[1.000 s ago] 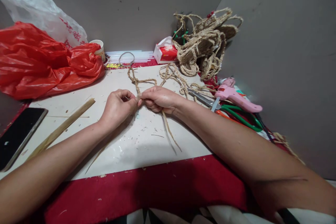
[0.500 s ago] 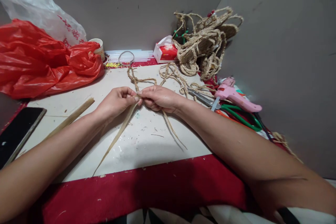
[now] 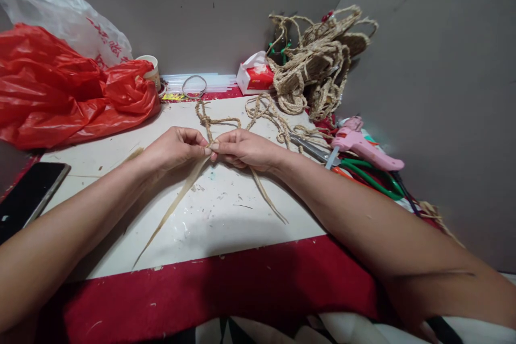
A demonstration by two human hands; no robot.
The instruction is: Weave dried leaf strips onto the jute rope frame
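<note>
My left hand (image 3: 186, 143) and my right hand (image 3: 237, 148) meet near the middle of the white board, fingertips almost touching. Both pinch the near end of a braided straw cord (image 3: 208, 128), whose knotted far part lies on the board. From my left fingers a long flat straw strip (image 3: 177, 201) slants down toward the board's front edge. Another strip (image 3: 266, 199) hangs out below my right hand. The exact crossing of the strands is hidden by my fingertips. Partly behind my left forearm lies a loose straw piece (image 3: 134, 153).
A red plastic bag (image 3: 72, 91) and a phone (image 3: 30, 196) are at left. Behind stand a paper cup (image 3: 151, 69), clear sticks (image 3: 220, 82) and a tissue pack (image 3: 258, 76). At right are braided cords (image 3: 310, 70), a pink glue gun (image 3: 365, 148) and green-handled scissors (image 3: 373, 180).
My left hand has shifted slightly left and up, and its forearm now covers more of the loose straw piece. The left strip's tip has swung a little left. Both hands still pinch.
</note>
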